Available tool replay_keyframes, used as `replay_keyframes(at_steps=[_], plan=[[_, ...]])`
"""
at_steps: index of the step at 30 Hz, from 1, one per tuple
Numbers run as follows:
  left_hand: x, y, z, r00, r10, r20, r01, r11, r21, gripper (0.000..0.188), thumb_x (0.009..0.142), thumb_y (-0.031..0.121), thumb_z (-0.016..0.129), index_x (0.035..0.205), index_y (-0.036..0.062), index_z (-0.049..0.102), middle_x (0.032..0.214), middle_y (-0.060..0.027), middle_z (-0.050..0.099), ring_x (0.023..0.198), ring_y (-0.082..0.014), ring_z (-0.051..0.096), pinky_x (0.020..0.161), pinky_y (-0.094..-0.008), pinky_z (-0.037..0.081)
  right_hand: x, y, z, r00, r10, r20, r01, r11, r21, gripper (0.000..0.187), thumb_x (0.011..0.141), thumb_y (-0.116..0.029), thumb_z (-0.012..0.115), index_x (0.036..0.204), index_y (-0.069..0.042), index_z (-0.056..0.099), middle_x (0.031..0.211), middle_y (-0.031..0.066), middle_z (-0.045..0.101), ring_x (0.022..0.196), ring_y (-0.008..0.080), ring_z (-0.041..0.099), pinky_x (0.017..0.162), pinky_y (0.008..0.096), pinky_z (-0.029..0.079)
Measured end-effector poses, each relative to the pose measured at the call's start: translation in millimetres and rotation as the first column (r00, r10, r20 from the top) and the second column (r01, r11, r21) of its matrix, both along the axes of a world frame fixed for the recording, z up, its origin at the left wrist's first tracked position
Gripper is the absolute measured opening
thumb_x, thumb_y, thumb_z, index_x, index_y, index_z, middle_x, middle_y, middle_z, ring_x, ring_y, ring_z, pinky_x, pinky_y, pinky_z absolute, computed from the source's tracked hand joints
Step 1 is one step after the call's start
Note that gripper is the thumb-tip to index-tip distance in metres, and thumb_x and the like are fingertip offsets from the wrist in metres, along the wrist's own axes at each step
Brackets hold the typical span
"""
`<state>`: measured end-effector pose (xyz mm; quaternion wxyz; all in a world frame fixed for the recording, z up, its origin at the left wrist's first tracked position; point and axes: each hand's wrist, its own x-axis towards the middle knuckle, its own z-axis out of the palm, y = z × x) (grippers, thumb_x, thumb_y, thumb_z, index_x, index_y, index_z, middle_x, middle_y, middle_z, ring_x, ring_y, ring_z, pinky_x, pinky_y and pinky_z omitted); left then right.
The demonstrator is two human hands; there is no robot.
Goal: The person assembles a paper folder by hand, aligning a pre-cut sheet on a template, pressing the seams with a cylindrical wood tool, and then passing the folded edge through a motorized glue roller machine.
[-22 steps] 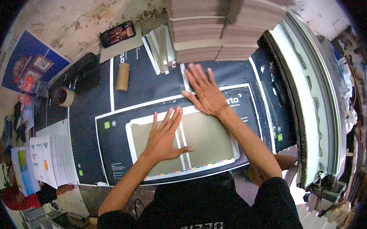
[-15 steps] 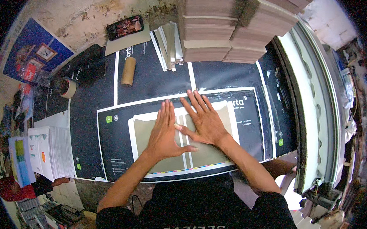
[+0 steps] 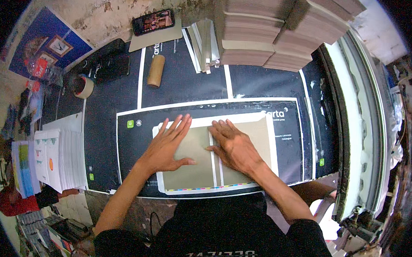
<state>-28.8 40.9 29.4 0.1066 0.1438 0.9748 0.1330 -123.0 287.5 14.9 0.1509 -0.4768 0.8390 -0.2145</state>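
Two grey-brown cardboard panels lie side by side on a white printed sheet spread over the black table. My left hand rests flat, fingers spread, on the left panel. My right hand presses flat on the right panel, its fingers reaching the narrow white gap between the two panels. Neither hand holds anything. A colour strip runs along the sheet's near edge.
Tall stacks of grey boards stand at the back. A cardboard tube, a tape roll, a phone and thin strips lie behind. A pile of printed sheets sits at left. A window frame runs along the right.
My right hand drew back from the far right of the table onto the right panel. My left hand shifted slightly left on the left panel.
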Motion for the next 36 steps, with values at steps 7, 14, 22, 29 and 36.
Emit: replay_keyframes(at_steps=[7, 14, 22, 29, 36], plan=[[13, 11, -4, 0.991, 0.132, 0.003, -0.129, 0.958, 0.256, 0.125, 0.073, 0.062, 0.075, 0.158, -0.0027, 0.01, 0.165, -0.0235, 0.013, 0.154, -0.0374, 0.01, 0.123, -0.0555, 0.007, 12, -50, -18, 0.953, -0.132, -0.274, 0.074, 0.974, -0.212, 0.073, 0.098, -0.033, 0.059, 0.153, 0.003, 0.029, 0.16, 0.024, 0.026, 0.149, 0.0372, 0.025, 0.123, 0.045, 0.022], [7, 16, 20, 0.982, 0.175, 0.073, -0.163, 0.977, -0.14, 0.13, 0.071, 0.073, 0.071, 0.159, 0.0003, 0.008, 0.166, -0.0189, 0.013, 0.154, -0.0359, 0.008, 0.117, -0.0674, -0.008, 2, -32, 2, 0.971, 0.201, -0.125, -0.199, 0.979, 0.033, 0.07, 0.103, -0.043, 0.044, 0.154, 0.002, 0.028, 0.161, 0.0198, 0.028, 0.149, 0.0322, 0.028, 0.124, 0.0481, 0.016], [17, 23, 16, 0.978, 0.208, 0.008, -0.199, 0.947, -0.253, 0.125, 0.078, 0.077, 0.062, 0.158, -0.0032, 0.009, 0.165, -0.0207, 0.014, 0.153, -0.0384, 0.012, 0.116, -0.0694, -0.003, -7, 53, 12, 0.893, -0.272, -0.359, 0.309, 0.95, 0.047, 0.095, 0.096, -0.07, 0.038, 0.152, 0.006, 0.029, 0.161, 0.0212, 0.027, 0.152, 0.0281, 0.021, 0.124, 0.0534, 0.004], [-9, 36, 38, 0.977, 0.212, 0.036, -0.196, 0.946, -0.257, 0.113, 0.069, 0.065, 0.078, 0.143, -0.0113, 0.04, 0.149, -0.0308, 0.042, 0.138, -0.0399, 0.044, 0.113, -0.07, 0.011, -2, 51, 9, 0.888, -0.33, -0.32, 0.367, 0.928, 0.063, 0.104, 0.089, -0.07, 0.054, 0.151, 0.009, 0.026, 0.157, 0.0332, 0.023, 0.15, 0.0431, 0.02, 0.124, 0.0535, 0.01], [-52, 84, 6, 0.989, 0.134, -0.055, -0.114, 0.955, 0.274, 0.114, 0.061, 0.055, 0.088, 0.147, -0.0014, 0.039, 0.145, -0.0273, 0.045, 0.139, -0.0385, 0.041, 0.114, -0.0639, 0.018, 11, 45, -5, 0.873, -0.328, -0.36, 0.355, 0.935, 0.008, 0.087, 0.087, -0.049, 0.069, 0.14, 0.014, 0.042, 0.144, 0.037, 0.042, 0.136, 0.0501, 0.041, 0.12, 0.0498, 0.026]])
